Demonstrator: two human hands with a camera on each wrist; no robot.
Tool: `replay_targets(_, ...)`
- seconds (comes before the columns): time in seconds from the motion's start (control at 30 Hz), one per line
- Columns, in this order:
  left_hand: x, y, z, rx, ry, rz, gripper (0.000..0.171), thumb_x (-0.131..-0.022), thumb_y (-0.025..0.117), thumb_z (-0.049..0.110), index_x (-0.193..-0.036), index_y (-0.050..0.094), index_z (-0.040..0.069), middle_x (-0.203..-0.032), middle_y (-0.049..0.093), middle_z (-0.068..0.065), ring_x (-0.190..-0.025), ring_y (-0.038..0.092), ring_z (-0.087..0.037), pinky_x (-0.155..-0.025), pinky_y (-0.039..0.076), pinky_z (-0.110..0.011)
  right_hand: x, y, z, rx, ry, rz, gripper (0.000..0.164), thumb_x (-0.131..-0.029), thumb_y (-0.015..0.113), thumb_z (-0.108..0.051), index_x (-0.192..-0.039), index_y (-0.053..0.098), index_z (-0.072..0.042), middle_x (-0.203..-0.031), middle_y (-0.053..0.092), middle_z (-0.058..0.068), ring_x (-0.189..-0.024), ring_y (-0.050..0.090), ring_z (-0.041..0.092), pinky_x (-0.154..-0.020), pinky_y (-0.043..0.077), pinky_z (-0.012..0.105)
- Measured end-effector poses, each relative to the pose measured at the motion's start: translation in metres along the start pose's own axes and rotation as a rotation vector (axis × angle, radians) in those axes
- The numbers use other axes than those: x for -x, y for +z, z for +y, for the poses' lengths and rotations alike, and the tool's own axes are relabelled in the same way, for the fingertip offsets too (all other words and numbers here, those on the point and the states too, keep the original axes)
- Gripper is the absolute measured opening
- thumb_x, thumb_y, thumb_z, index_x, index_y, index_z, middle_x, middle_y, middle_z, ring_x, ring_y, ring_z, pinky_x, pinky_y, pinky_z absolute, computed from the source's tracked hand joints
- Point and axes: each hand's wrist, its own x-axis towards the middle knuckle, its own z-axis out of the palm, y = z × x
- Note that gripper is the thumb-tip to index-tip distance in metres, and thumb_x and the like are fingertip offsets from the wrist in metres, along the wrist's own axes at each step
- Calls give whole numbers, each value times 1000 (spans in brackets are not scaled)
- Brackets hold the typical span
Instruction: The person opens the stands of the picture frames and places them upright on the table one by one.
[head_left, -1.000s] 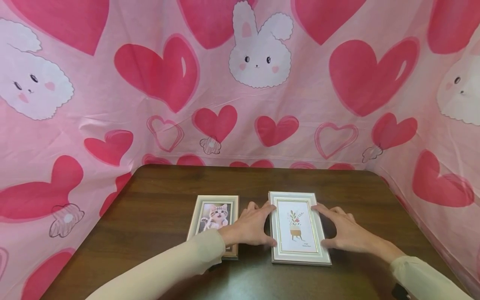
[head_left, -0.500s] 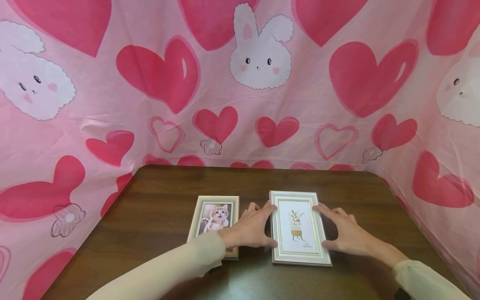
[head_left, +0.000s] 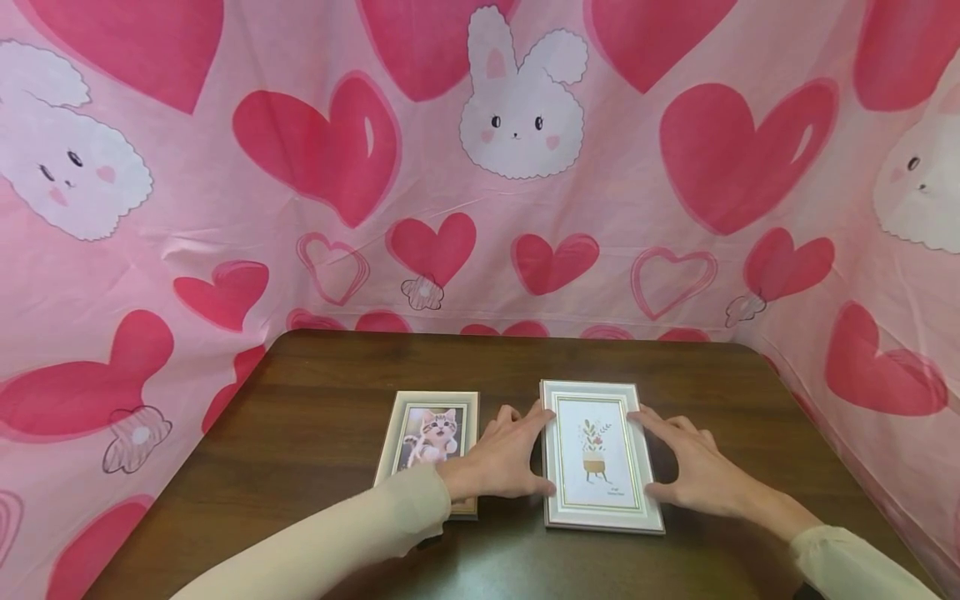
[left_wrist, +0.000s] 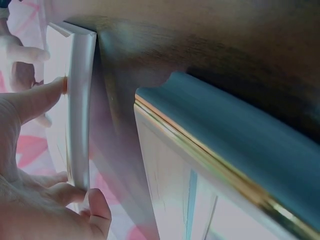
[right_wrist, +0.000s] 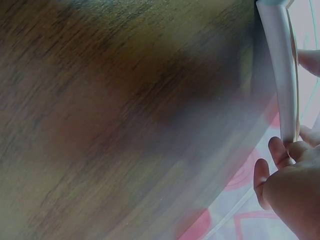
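A white picture frame (head_left: 592, 517) with a potted-plant print lies face up on the table. My left hand (head_left: 506, 454) holds its left edge, thumb near the lower corner and index finger higher up. On the opposite edge, my right hand (head_left: 697, 467) grips with thumb and index finger in the same spread. The left wrist view shows the thumb on the rim of this white frame (left_wrist: 79, 100) and the other fingers bent by its far end. A second, cream picture frame (head_left: 387, 442) with a kitten picture lies to the left, partly hidden under my left forearm.
The dark wooden table (head_left: 315, 375) has rounded far corners. Behind it and on both sides hangs a pink cloth (head_left: 435, 183) printed with hearts and rabbits. Close to the left wrist camera stands the edge of the kitten frame (left_wrist: 225, 130).
Between both hands, the white frame has turned very slightly, its far end shifting a little to the right. The kitten frame stays in place.
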Motion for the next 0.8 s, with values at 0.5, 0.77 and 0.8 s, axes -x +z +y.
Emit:
replay_targets(0.5,4,-1,3,-12,5,26,100,-76,95,44,-159,44,20,-171,30,-4,-121,46,-22,-89,47,-34,4,0,-4,28,-35,42,99,-69,94,-25,-155,49,-9,-157,45,29,-116,48,26,-81,31,43)
replay_targets(0.77,6,0,5,-24,4,43,100,-76,95,44,-159,45,21,-171,30,-4,-120,47,-23,-88,48,-35,6,1,-3,48,-48,72,99,-67,95,-23,-154,50,-9,-156,46,29,-117,49,27,-81,31,44)
replay_targets(0.8,6,0,6,-26,4,44,100,-76,95,44,-159,44,21,-171,30,-4,-120,48,-23,-88,49,-35,7,1,-3,49,-51,76,100,-67,95,-23,-154,50,-9,-156,46,29,-117,49,27,-80,31,44)
